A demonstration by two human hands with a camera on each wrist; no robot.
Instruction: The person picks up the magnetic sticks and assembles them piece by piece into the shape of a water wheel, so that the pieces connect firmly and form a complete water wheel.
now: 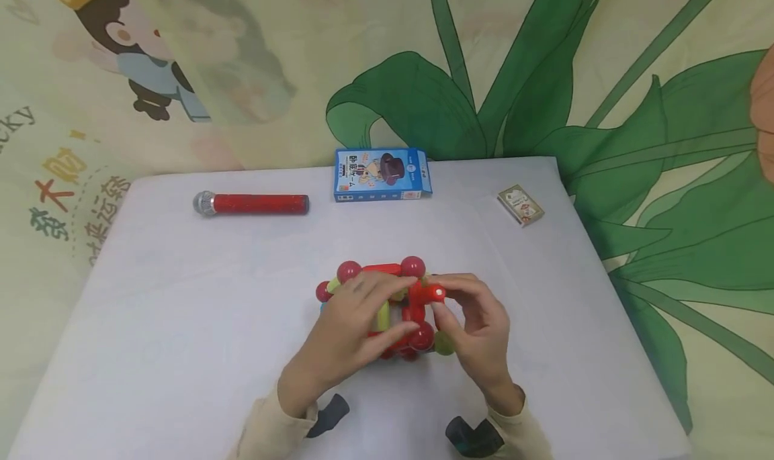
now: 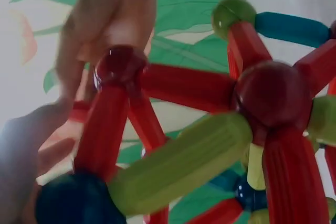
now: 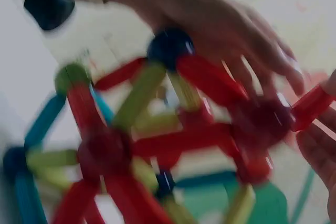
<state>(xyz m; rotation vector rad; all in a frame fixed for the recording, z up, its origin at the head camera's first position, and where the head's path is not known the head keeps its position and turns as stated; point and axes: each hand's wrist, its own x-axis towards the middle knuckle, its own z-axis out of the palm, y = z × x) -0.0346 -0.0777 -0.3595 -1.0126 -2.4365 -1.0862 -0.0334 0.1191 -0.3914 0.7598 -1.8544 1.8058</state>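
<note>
A ball-and-rod structure (image 1: 383, 317) of red, green and blue magnetic pieces stands on the table in front of me. My right hand (image 1: 480, 319) pinches a short red rod (image 1: 437, 293) between thumb and fingers at the structure's right side. The right wrist view shows this red rod (image 3: 312, 106) reaching from the held end to a dark red ball (image 3: 262, 119). Over the structure's left part lies my left hand (image 1: 353, 319), thumb and fingers spread around the right corner, fingertips close to the red pieces. It hides much of the middle. A blue ball (image 2: 79, 200) appears large in the left wrist view.
Behind the structure is a blue box (image 1: 382, 175) with a printed hat. A red microphone-shaped stick (image 1: 260, 204) lies at the back left, and a small card box (image 1: 521, 205) at the back right. The white table (image 1: 151, 326) meets a patterned cloth behind.
</note>
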